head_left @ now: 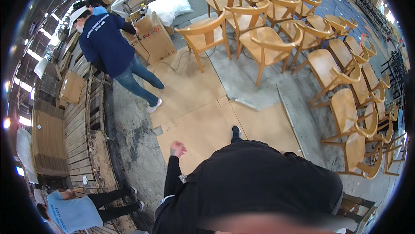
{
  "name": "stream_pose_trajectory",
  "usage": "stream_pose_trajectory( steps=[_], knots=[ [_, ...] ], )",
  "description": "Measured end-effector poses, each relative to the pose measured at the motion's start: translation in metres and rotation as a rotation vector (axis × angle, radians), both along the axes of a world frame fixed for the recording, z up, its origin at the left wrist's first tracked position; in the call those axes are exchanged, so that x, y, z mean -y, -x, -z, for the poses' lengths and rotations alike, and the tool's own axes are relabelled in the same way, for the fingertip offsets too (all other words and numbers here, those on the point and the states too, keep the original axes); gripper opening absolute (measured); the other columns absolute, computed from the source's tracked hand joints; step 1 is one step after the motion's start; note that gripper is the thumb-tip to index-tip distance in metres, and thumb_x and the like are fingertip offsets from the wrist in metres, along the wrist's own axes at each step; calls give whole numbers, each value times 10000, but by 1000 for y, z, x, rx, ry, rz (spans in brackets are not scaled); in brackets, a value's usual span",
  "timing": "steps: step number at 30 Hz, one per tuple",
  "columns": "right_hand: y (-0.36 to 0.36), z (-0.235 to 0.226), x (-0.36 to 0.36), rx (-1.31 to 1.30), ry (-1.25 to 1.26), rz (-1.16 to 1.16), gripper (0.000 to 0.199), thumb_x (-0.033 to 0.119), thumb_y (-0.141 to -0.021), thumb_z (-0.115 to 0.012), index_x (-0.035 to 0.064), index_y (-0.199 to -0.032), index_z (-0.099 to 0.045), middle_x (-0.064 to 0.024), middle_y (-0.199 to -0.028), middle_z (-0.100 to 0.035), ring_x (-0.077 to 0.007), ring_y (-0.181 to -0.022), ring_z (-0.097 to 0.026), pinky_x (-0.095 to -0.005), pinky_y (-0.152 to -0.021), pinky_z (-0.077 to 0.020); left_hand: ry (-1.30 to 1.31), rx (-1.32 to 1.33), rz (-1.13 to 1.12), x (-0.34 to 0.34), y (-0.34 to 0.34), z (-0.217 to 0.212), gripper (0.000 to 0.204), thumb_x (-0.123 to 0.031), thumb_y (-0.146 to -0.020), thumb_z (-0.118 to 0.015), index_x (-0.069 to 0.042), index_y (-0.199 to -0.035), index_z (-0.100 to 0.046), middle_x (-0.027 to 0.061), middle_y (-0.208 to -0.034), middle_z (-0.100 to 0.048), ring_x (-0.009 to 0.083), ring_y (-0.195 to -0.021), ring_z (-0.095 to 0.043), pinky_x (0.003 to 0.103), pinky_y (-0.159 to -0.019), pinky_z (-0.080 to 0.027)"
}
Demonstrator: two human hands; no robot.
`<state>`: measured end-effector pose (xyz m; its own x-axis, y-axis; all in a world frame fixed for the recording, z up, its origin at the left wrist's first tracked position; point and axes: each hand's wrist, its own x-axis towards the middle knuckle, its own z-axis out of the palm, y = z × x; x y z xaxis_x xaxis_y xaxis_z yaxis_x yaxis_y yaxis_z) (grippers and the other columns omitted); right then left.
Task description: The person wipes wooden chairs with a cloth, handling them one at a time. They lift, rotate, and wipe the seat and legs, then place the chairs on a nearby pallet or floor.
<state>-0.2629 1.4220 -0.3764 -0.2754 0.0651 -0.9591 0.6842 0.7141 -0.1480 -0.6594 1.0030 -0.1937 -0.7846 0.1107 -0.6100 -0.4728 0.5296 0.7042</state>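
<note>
My left hand (178,148) hangs in the air left of my body, with its fingers loosely bent and nothing seen in them. Beneath it, flat brown cardboard sheets (196,119) cover the floor, and one of my dark shoes (236,132) rests on them. My right hand does not show; my black-clothed body fills the lower middle. Ahead to the right stand several light wooden chairs with curved backs, among them a near armchair (261,41) and another chair (207,35) at the group's left end.
A co-worker in a navy shirt (106,39) stands ahead left beside a cardboard box (153,39). Another in light blue (73,210) is at lower left. Flattened cartons (48,141) lean by a slatted wooden platform (78,134). A cable (175,67) lies across the cardboard. White plastic wrap (170,9) is bundled behind.
</note>
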Motion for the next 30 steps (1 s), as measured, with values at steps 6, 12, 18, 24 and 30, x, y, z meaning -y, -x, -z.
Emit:
stream_pose_trajectory(
  steps=[6, 12, 18, 24, 30],
  knots=[
    [319, -53, -85, -681, -318, 99, 369, 370, -834, -551, 79, -1015, -687, -192, -1028, -671, -363, -992, -627, -448, -871, -493, 168, -58, 240, -20, 33, -3, 158, -17, -825, -460, -58, -794, -609, 122, -653, -639, 195, -545, -630, 332, -455, -486],
    [570, -133, -124, -1232, -192, 319, 309, 264, -844, -597, 94, -1092, -666, -123, -824, -692, -263, -757, -683, -373, -711, -532, 385, 172, 220, -11, 83, 10, 109, -77, -837, -511, -60, -790, -608, 108, -648, -634, 184, -544, -624, 332, -462, -491],
    [664, -92, -97, -896, -189, -28, 351, 283, -826, -653, 92, -1121, -650, -99, -838, -702, -236, -711, -673, -357, -696, -525, 389, 227, 288, -36, 217, 50, 109, -138, -849, -562, -62, -785, -607, 95, -644, -629, 174, -543, -618, 332, -468, -496],
    [693, -91, -159, -507, 41, 230, 406, 257, -836, -630, 63, -1192, -624, -99, -856, -709, -180, -620, -674, -304, -598, -533, -244, 231, 147, -144, 434, 73, 157, -198, -860, -613, -64, -781, -605, 81, -640, -625, 163, -541, -613, 332, -475, -501],
    [791, -130, -283, -987, -168, 832, 321, 246, -882, -598, 22, -1104, -659, -113, -791, -706, -172, -631, -684, -300, -627, -537, -197, 44, 150, -276, 625, 61, 243, -266, -928, -587, -55, -1039, -543, 77, -816, -661, 174, -657, -665, 288, -517, -503]
  ],
)
